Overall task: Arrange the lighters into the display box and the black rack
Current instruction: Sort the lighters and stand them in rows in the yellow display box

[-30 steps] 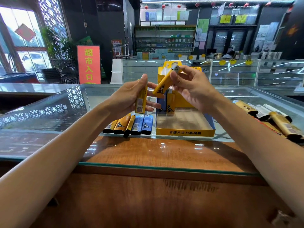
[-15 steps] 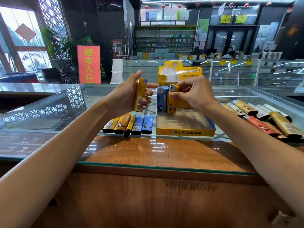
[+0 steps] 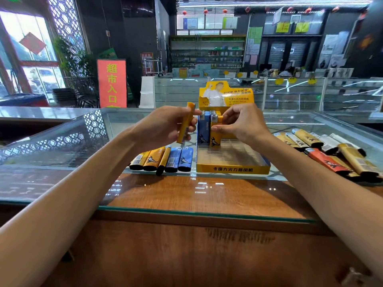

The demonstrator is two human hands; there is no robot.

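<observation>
A yellow display box (image 3: 232,169) stands on the glass counter, its clear grid mostly bare. A blue lighter (image 3: 203,129) and a yellow lighter (image 3: 215,135) stand upright in its back left slots. My right hand (image 3: 240,123) pinches that yellow lighter in the box. My left hand (image 3: 165,126) holds another yellow lighter (image 3: 185,125) upright, just left of the box. Several yellow and blue lighters (image 3: 163,160) lie in a row left of the box. No black rack is in view.
A pile of several tan, white and red lighters (image 3: 331,152) lies on the glass at the right. The counter's wooden front edge (image 3: 186,216) runs below the glass. Other glass showcases and shelves stand behind.
My right hand has brought its yellow lighter down from the air into a back slot beside the blue one. My left hand has turned its lighter edge-on and shifted slightly toward the box.
</observation>
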